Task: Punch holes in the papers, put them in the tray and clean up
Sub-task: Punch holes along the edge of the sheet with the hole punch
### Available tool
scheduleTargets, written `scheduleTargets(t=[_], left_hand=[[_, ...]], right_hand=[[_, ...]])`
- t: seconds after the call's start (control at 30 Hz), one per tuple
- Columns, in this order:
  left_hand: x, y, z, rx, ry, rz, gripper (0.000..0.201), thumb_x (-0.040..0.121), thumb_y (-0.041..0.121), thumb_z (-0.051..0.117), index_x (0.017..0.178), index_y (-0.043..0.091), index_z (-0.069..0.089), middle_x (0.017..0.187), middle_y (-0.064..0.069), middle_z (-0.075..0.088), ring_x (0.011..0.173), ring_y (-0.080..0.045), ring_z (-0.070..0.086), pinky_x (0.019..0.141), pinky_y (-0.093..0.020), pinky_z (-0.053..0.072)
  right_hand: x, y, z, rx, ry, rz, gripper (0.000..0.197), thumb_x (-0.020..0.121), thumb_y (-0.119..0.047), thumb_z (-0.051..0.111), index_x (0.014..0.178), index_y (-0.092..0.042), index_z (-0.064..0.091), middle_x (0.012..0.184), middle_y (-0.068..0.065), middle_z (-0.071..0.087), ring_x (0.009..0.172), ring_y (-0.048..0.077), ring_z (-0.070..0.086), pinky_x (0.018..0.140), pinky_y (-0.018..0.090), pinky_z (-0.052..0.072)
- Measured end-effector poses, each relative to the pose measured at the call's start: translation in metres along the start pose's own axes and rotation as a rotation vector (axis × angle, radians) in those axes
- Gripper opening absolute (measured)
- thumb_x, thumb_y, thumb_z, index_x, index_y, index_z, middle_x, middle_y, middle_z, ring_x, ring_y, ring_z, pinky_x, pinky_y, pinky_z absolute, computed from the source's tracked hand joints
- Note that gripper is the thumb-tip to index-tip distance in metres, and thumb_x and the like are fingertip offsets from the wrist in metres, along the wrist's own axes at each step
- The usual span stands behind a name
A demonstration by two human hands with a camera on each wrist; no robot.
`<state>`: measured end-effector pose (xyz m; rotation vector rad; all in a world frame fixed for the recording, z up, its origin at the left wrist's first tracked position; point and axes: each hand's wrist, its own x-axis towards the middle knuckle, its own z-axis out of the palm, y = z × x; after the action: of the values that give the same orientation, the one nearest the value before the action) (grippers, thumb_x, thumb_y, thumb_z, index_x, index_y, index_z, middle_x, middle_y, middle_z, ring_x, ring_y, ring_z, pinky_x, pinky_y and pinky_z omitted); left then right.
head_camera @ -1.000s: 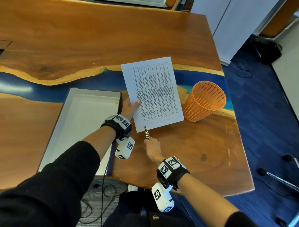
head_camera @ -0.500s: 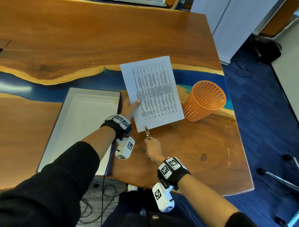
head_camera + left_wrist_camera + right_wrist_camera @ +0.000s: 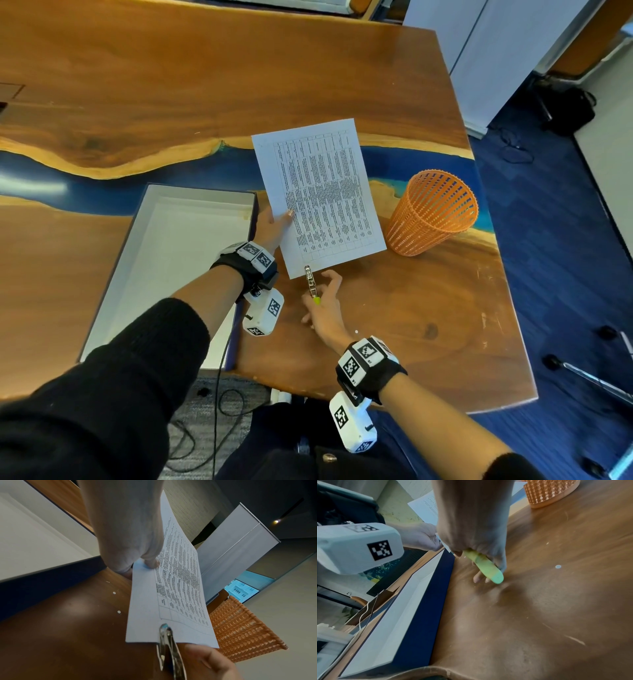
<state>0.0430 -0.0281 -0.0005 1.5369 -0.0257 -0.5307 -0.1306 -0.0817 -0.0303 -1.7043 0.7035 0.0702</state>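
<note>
A printed paper sheet is held above the wooden table, and my left hand pinches its left edge, thumb on top. My right hand grips a metal hole punch by its yellow-green handle. The punch's metal head sits over the sheet's near edge. In the head view my right forefinger sticks out beside the punch. The white tray with a dark blue rim lies to the left with nothing in it.
An orange mesh basket stands right of the sheet. Small white paper dots lie on the table: one near my right wrist, two under the sheet's left side. The table's near edge is close to my wrists.
My right hand's fingers have spread out from the punch handles. The punch head stays at the sheet's near edge, and the sheet and left hand have barely moved.
</note>
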Motion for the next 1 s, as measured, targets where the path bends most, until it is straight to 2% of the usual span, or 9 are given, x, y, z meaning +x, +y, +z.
scheduleTargets(t=[0.03, 0.1, 0.2, 0.27, 0.47, 0.63, 0.77, 0.9, 1.0], left_hand=[[0.000, 0.000, -0.001, -0.003, 0.002, -0.002, 0.038, 0.095, 0.009, 0.053, 0.132, 0.003, 0.048, 0.131, -0.017, 0.057, 0.115, -0.028, 0.059, 0.083, -0.031, 0.052], [0.000, 0.000, -0.002, 0.001, 0.008, -0.001, 0.039, 0.095, 0.009, 0.054, 0.133, 0.003, 0.048, 0.131, -0.017, 0.057, 0.114, -0.028, 0.059, 0.086, -0.035, 0.051], [-0.002, 0.001, -0.002, 0.009, 0.000, 0.003, 0.037, 0.095, 0.009, 0.053, 0.131, 0.002, 0.049, 0.130, -0.018, 0.057, 0.107, -0.023, 0.060, 0.092, -0.041, 0.051], [-0.003, 0.003, -0.003, 0.023, -0.011, 0.012, 0.036, 0.096, 0.008, 0.051, 0.131, 0.002, 0.049, 0.131, -0.019, 0.057, 0.106, -0.023, 0.060, 0.091, -0.039, 0.051], [-0.004, 0.004, -0.005, 0.022, 0.003, 0.009, 0.041, 0.095, 0.006, 0.051, 0.135, 0.001, 0.045, 0.135, -0.018, 0.053, 0.120, -0.030, 0.055, 0.091, -0.033, 0.048], [-0.003, 0.002, -0.008, 0.025, 0.004, 0.030, 0.040, 0.095, 0.004, 0.051, 0.135, 0.000, 0.046, 0.135, -0.020, 0.052, 0.121, -0.033, 0.054, 0.092, -0.035, 0.048], [-0.003, 0.003, -0.008, 0.027, 0.002, 0.037, 0.040, 0.094, 0.005, 0.052, 0.134, -0.001, 0.046, 0.134, -0.020, 0.054, 0.119, -0.032, 0.056, 0.092, -0.037, 0.049], [-0.002, 0.003, -0.009, 0.054, -0.023, 0.046, 0.039, 0.094, 0.007, 0.054, 0.132, -0.003, 0.048, 0.130, -0.021, 0.056, 0.114, -0.032, 0.059, 0.088, -0.038, 0.053], [-0.001, 0.004, -0.013, 0.097, -0.054, 0.078, 0.037, 0.093, 0.006, 0.055, 0.128, -0.005, 0.050, 0.127, -0.025, 0.058, 0.107, -0.033, 0.061, 0.089, -0.043, 0.053]], right_hand=[[-0.001, 0.000, 0.000, 0.004, 0.003, -0.032, 0.051, 0.088, -0.013, 0.049, 0.114, -0.047, 0.022, 0.108, 0.008, 0.052, 0.057, 0.024, 0.054, 0.047, 0.021, 0.044], [-0.003, -0.003, -0.002, 0.010, -0.008, -0.088, 0.059, 0.089, -0.009, 0.047, 0.120, -0.052, 0.023, 0.094, 0.004, 0.053, 0.059, 0.024, 0.051, 0.048, 0.021, 0.047], [-0.005, -0.003, -0.004, 0.012, -0.040, -0.148, 0.057, 0.090, -0.005, 0.043, 0.125, -0.048, 0.031, 0.076, 0.002, 0.051, 0.054, 0.023, 0.046, 0.049, 0.021, 0.045], [-0.005, -0.002, -0.005, 0.017, -0.027, -0.169, 0.056, 0.089, -0.004, 0.044, 0.124, -0.046, 0.035, 0.072, 0.005, 0.051, 0.053, 0.021, 0.045, 0.049, 0.020, 0.043], [0.000, 0.001, -0.006, 0.002, 0.021, -0.137, 0.061, 0.087, -0.003, 0.041, 0.124, -0.051, 0.038, 0.070, 0.011, 0.051, 0.054, 0.021, 0.044, 0.052, 0.028, 0.042], [0.006, 0.004, -0.007, -0.026, 0.018, -0.131, 0.058, 0.089, -0.004, 0.043, 0.136, -0.038, 0.038, 0.071, 0.003, 0.054, 0.054, 0.010, 0.045, 0.054, 0.024, 0.044], [0.002, 0.001, -0.006, -0.019, -0.017, -0.149, 0.061, 0.088, -0.004, 0.040, 0.128, -0.050, 0.032, 0.069, 0.008, 0.055, 0.055, 0.019, 0.047, 0.053, 0.029, 0.045], [0.002, -0.001, -0.005, 0.009, -0.033, -0.109, 0.058, 0.088, -0.006, 0.041, 0.124, -0.051, 0.031, 0.072, 0.011, 0.058, 0.054, 0.024, 0.051, 0.043, 0.017, 0.042], [0.002, 0.000, -0.007, -0.024, -0.062, -0.114, 0.056, 0.089, -0.008, 0.043, 0.125, -0.050, 0.034, 0.074, 0.012, 0.061, 0.052, 0.024, 0.052, 0.041, 0.017, 0.041]])
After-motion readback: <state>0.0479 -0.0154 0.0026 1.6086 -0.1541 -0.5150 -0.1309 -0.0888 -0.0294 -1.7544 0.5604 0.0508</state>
